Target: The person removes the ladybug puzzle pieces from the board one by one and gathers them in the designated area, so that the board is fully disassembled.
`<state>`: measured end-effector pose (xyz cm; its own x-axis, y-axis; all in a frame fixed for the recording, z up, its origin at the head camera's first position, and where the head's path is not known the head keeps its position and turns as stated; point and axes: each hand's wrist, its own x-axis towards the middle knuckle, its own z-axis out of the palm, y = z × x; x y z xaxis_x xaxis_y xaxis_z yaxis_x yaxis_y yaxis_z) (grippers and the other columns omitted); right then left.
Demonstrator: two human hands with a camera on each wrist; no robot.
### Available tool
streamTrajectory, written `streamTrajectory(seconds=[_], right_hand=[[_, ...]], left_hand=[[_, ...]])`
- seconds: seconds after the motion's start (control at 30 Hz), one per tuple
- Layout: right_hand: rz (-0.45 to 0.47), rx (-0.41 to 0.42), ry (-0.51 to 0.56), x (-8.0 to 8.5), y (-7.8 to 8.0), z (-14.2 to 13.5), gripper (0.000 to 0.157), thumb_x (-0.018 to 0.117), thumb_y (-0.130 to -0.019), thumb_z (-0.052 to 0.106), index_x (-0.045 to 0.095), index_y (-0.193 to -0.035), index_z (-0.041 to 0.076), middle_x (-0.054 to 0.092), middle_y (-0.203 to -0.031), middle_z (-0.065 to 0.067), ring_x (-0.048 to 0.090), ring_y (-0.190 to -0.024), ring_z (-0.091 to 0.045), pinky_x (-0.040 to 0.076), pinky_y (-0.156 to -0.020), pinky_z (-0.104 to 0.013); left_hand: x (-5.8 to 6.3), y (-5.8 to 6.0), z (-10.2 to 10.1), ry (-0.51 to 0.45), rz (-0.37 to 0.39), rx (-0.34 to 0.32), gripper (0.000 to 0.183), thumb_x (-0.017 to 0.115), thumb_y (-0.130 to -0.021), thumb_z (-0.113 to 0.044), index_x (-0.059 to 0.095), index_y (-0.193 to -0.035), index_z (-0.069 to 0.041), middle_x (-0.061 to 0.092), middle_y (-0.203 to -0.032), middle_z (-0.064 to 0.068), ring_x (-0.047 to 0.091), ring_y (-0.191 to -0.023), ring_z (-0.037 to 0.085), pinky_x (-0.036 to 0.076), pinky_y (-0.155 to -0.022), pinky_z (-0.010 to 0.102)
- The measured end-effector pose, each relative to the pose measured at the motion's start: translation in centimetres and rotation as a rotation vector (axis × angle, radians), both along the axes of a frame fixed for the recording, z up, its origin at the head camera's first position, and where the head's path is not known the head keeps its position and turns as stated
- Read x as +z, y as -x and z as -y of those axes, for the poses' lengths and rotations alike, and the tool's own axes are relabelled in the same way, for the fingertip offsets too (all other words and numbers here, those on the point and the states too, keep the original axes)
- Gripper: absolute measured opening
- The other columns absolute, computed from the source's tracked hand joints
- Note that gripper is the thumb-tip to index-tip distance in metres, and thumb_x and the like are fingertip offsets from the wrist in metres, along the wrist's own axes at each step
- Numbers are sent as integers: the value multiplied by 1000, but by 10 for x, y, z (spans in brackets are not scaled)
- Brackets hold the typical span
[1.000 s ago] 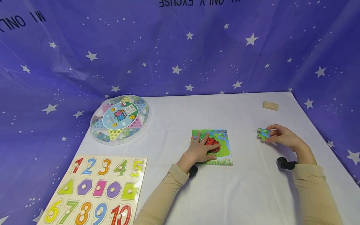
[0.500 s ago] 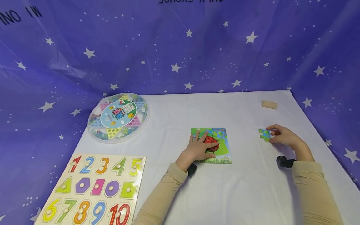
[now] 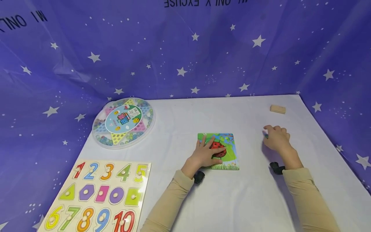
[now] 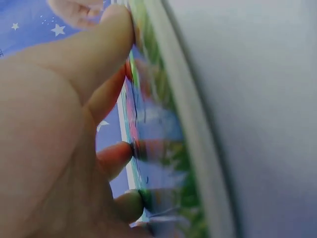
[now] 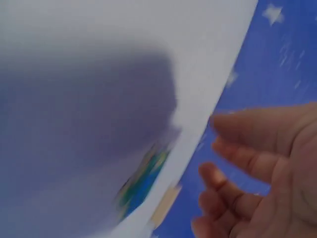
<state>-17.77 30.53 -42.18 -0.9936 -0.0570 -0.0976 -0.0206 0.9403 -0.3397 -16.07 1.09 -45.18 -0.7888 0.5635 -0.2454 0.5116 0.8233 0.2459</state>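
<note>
A square ladybug jigsaw puzzle [image 3: 233,154] lies flat near the middle of the table. My left hand [image 3: 203,156] rests on it with spread fingers, covering its left part and some of the ladybug; in the left wrist view the fingertips [image 4: 125,151] press on the picture surface. To the right, my right hand [image 3: 277,139] hovers palm down, fingers loosely bent and holding nothing. Below it, blurred in the right wrist view, a blue-and-green puzzle piece [image 5: 145,182] lies on the white cloth, apart from the fingers. From the head view the hand hides most of that piece.
A small wooden block [image 3: 277,109] lies beyond my right hand. At the back left sits a round marble game [image 3: 124,119] in a clear case. A number-and-shape peg board [image 3: 115,167] occupies the front left. Purple star-printed cloth [image 3: 162,58] hangs behind the table.
My right hand has let go of the puzzle piece and moved slightly left, turning palm down over it. My left hand stays on the ladybug puzzle.
</note>
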Motion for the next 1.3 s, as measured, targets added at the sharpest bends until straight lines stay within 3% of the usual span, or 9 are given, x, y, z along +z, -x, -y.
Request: streamTrajectory(seconds=[0.1, 0.23, 0.47, 0.63, 0.9, 1.03, 1.3], right_hand=[[-63, 155, 48, 2, 0, 28, 39, 55, -84, 9, 48, -121, -5, 42, -116, -35, 34, -106, -53, 27, -84, -62], [-63, 336, 155, -2, 0, 61, 34, 57, -86, 8, 55, -117, -4, 50, -111, -27, 44, -104, -43, 33, -88, -57], [-77, 459, 134, -14, -1, 100, 37, 59, -86, 4, 53, -122, -6, 53, -105, -21, 50, -98, -37, 41, -82, -50], [-61, 471, 106, -18, 1, 109, 41, 61, -86, 7, 51, -123, -8, 52, -105, -20, 49, -98, -38, 41, -81, -50], [-36, 420, 168, -20, 6, 113, 33, 62, -83, 3, 56, -114, -7, 54, -101, -19, 51, -95, -34, 42, -80, -48], [-8, 388, 216, -20, 10, 116, 29, 61, -81, -3, 56, -108, -9, 55, -98, -19, 52, -92, -33, 44, -77, -45], [85, 312, 369, -21, 14, 114, 29, 62, -80, -4, 51, -107, -4, 56, -95, -15, 55, -85, -28, 46, -71, -38]], left_hand=[[0, 1, 2, -21, 14, 13, 63, 49, -82, -60, 30, -139, -42, 4, -151, 4, -6, -134, 37, 5, -106, 50], [-2, 2, 4, -50, 24, 27, 64, 50, -81, -60, 31, -139, -41, 4, -151, 3, -7, -133, 38, 5, -106, 48], [-2, 2, 5, -58, 16, 31, 64, 51, -80, -60, 32, -139, -40, 6, -151, 3, -5, -133, 40, 7, -106, 48], [0, 2, 4, -35, 15, 36, 64, 50, -81, -61, 30, -139, -41, 4, -151, 7, -5, -133, 39, 7, -106, 48], [6, 0, 1, 13, 44, 78, 64, 48, -81, -61, 26, -139, -45, -3, -149, 17, -7, -134, 37, 8, -107, 46], [8, -3, -3, 63, 63, 102, 62, 43, -83, -60, 20, -140, -47, -8, -148, 21, -10, -133, 37, 5, -107, 45], [9, -11, -10, 171, 17, 145, 63, 37, -85, -62, 10, -140, -49, -4, -147, 24, -5, -134, 36, 8, -107, 43]])
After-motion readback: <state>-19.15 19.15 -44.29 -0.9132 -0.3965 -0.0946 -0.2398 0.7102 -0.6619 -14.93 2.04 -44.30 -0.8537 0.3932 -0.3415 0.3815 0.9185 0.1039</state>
